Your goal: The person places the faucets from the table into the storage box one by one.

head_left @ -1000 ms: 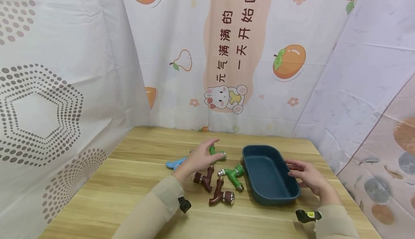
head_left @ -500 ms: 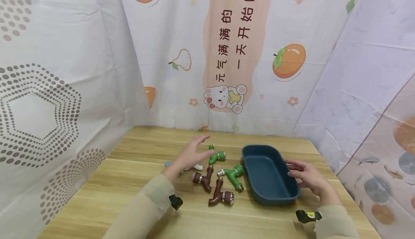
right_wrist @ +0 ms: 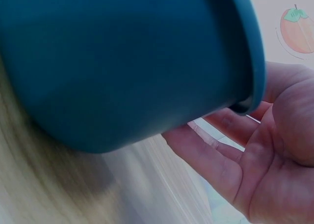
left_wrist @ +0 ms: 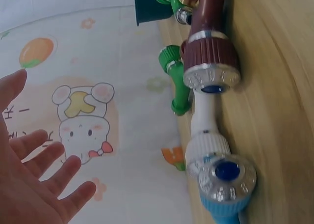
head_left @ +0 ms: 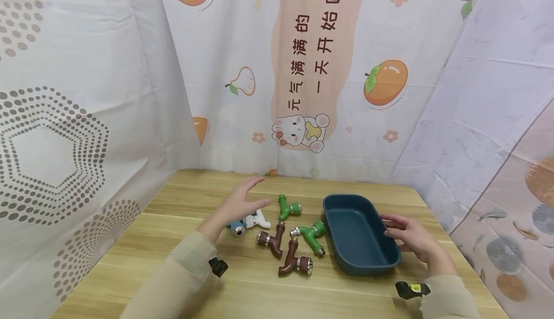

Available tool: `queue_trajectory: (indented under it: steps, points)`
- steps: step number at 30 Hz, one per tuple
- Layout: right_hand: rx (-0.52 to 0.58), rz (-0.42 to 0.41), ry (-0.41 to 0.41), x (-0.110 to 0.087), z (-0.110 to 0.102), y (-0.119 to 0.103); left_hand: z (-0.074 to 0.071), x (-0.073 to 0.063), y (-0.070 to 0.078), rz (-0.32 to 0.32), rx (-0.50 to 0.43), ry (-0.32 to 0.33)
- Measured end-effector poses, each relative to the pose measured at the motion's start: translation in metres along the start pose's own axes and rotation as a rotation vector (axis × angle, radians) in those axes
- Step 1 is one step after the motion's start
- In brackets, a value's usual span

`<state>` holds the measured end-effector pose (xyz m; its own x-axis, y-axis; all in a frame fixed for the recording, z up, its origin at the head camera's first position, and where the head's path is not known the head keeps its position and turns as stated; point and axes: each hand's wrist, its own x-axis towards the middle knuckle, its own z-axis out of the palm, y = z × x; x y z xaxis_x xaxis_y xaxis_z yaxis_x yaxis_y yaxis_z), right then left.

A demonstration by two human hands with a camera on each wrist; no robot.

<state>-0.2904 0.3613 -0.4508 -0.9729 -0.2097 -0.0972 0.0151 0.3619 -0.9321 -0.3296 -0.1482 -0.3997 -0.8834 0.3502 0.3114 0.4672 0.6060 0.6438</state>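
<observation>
I have the left hand [head_left: 238, 206] spread and empty, thumb well apart from the fingers, hovering over the blue tap [head_left: 235, 226] and the white tap [head_left: 261, 219], which lie close together at the left of the cluster; through the left wrist view I see its palm and fingers clear of both. I see the right hand [head_left: 413, 237] at the right side of the dark blue bin [head_left: 359, 232], its relaxed fingers reaching along the outer wall and the thumb at the rim. The bin stands upright on the wood-grain worktop [head_left: 255, 285], right of all the taps. Between the white tap and the bin I count four more: the far green tap [head_left: 284, 209], the left brown tap [head_left: 277, 244] just below it, the near green tap [head_left: 312, 235] with its knob just beside the bin, and the right brown tap [head_left: 293, 262], nearest me. Behind the worktop hangs a fruit-print curtain [head_left: 242, 141], and black cameras [head_left: 218, 267] sit at both wrists.
</observation>
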Motion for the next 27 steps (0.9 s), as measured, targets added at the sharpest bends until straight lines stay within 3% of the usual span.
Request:
queue_trajectory:
  steps: [8,27]
  points:
    - [-0.001,-0.005,-0.005,-0.001,-0.001,0.0,-0.01,-0.009,-0.011,-0.035,0.033,-0.005]
    - [0.019,-0.007,-0.016,-0.001,0.0,0.001,-0.015,-0.021,-0.042,-0.122,0.106,-0.064]
